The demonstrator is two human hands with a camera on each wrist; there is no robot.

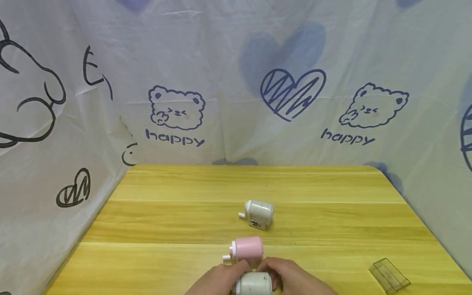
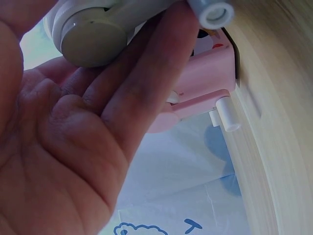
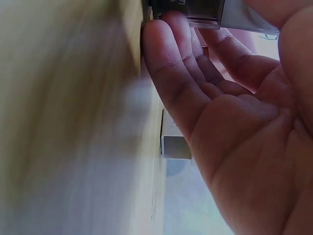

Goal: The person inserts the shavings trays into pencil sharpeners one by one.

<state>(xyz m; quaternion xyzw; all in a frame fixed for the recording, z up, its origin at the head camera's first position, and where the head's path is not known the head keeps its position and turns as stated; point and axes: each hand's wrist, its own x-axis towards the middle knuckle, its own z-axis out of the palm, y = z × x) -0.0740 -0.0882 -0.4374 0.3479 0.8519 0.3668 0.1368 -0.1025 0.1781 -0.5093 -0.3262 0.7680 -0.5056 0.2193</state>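
A white hand-crank pencil sharpener point(image 1: 254, 283) is between my two hands at the front of the table. My left hand point(image 1: 225, 278) grips it from the crank side; in the left wrist view the fingers reach past the crank point(image 2: 93, 41). On the other side, my right hand point(image 1: 295, 276) holds the sharpener low. At those fingertips, the right wrist view shows a dark see-through part point(image 3: 200, 10) of it. Just behind stands a pink pencil sharpener point(image 1: 248, 248), its lower part partly hidden by my hands.
Farther back stands another white pencil sharpener point(image 1: 259, 213), crank to the left. A clear plastic drawer point(image 1: 389, 275) lies near the table's right edge. Printed cloth point(image 1: 228, 82) hangs behind and beside the wooden table point(image 1: 166, 229).
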